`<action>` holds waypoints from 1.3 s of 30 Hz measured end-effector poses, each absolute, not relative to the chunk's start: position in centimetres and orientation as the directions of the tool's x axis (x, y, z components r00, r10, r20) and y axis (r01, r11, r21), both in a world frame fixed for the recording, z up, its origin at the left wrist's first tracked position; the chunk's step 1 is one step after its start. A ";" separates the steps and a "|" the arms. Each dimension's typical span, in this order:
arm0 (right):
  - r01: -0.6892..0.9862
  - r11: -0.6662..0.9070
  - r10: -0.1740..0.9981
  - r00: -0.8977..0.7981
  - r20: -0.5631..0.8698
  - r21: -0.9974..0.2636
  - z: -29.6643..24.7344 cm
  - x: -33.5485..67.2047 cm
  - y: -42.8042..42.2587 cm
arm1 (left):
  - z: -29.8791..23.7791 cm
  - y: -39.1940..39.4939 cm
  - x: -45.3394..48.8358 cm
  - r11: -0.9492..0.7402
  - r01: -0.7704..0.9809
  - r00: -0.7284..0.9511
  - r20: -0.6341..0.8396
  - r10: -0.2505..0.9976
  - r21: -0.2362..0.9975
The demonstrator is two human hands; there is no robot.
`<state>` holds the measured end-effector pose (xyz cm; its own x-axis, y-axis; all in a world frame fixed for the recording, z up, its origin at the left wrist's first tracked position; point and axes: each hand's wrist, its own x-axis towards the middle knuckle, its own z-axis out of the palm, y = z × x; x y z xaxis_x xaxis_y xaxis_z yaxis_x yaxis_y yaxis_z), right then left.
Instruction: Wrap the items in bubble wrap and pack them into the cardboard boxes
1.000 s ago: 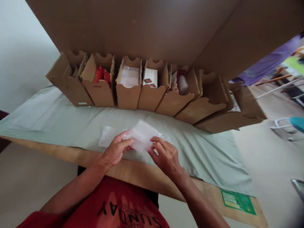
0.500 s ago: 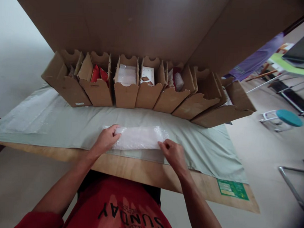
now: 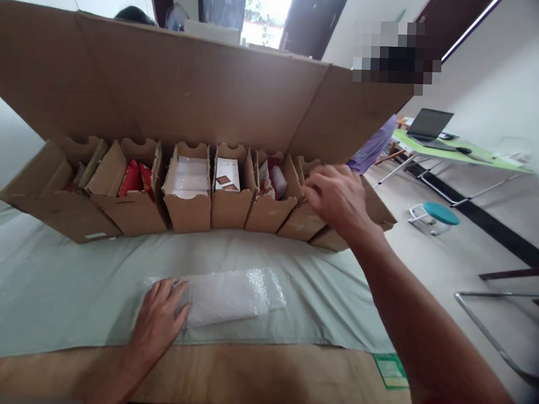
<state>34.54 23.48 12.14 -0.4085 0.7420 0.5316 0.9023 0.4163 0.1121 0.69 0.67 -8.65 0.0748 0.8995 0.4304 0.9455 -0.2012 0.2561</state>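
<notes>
A flat bundle of clear bubble wrap lies on the pale green cloth. My left hand rests on its left end, palm down with fingers spread. Up at the right, my right hand is over the cardboard file boxes, in front of the sixth box. Its fingers are loosely bent and slightly blurred, and nothing shows in them. This hand and its arm cover much of the rightmost boxes.
Several cardboard boxes stand in a row. They hold red packets, clear plastic sleeves, a white patterned card and a bubble-wrapped item. Behind rises a cardboard panel. A person in purple, a laptop and a stool are farther right.
My right hand has let go of the bubble wrap's right end and moved up to the right-hand boxes. My left hand has flattened onto the wrap. The view has tilted up.
</notes>
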 end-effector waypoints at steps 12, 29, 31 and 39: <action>0.967 0.239 0.815 -0.251 0.522 0.092 14.2 30.9 30.3 | -7.1 0.3 0.8 -0.264 0.844 -0.067 0.582 0.811 0.466; -0.117 -0.209 0.977 -0.065 -0.202 -0.971 -6.1 28.1 2.8 | -2.9 0.5 7.1 0.259 -0.447 -0.233 -0.391 0.890 0.856; -0.187 -0.207 0.978 -0.052 -0.201 -0.960 -5.8 28.5 2.8 | -3.0 -0.1 6.9 0.183 -0.372 -0.284 -0.299 0.911 0.910; 0.368 0.094 0.991 0.049 0.121 -0.925 -5.7 27.0 4.9 | -3.0 -0.5 5.2 0.181 0.082 -0.231 -0.158 0.960 0.980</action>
